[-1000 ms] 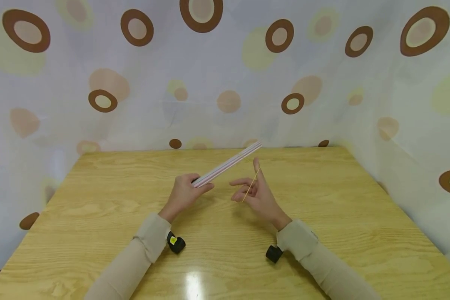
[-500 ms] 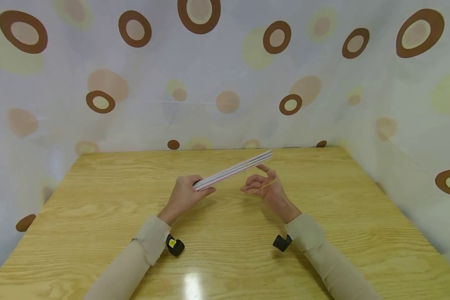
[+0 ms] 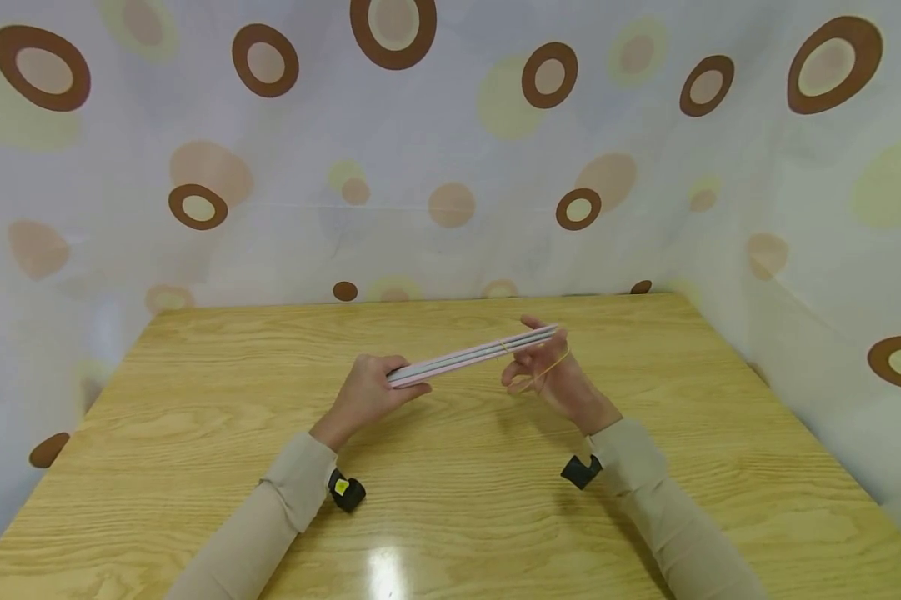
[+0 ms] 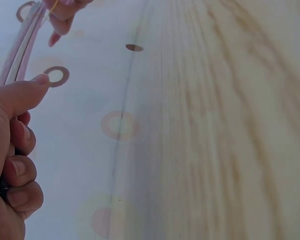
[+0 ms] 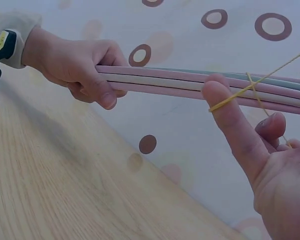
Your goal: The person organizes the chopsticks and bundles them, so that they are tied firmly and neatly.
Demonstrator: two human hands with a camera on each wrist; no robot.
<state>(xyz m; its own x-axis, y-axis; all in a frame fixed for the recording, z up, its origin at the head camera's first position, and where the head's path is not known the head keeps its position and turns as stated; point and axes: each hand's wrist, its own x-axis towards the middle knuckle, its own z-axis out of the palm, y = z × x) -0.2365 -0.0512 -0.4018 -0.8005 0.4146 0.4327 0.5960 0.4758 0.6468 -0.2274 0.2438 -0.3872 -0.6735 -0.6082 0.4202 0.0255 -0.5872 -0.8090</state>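
1 bundle (image 3: 465, 357) gripped by left hand (image 3: 362, 393); half-spread right hand (image 3: 558, 383) stretches yellow band (image 5: 253, 85).

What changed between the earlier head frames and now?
The bundle of sticks has tipped downward at its far end, which now overlaps the right hand; that hand shifted rightward. The left hand still grips the near end; the yellow band remains looped on the right hand.
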